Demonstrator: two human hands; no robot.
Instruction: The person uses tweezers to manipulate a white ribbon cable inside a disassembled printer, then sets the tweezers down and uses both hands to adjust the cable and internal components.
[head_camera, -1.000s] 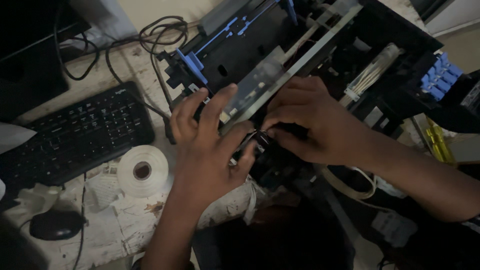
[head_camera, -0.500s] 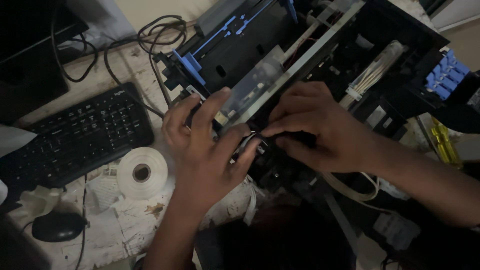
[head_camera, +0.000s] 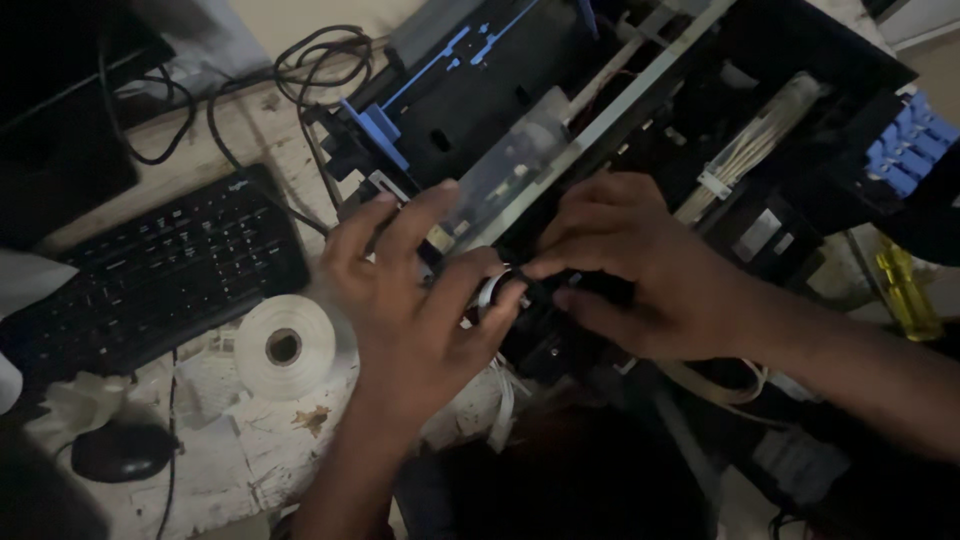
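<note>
Two bare hands meet over an opened printer (head_camera: 640, 110) — the left hand (head_camera: 415, 300) pinches a small white part (head_camera: 490, 292) between thumb and fingers, and the right hand (head_camera: 640, 265) presses its fingertips against it. Left of the grip lie a tape roll (head_camera: 285, 347) and black keyboard (head_camera: 150, 275).
</note>
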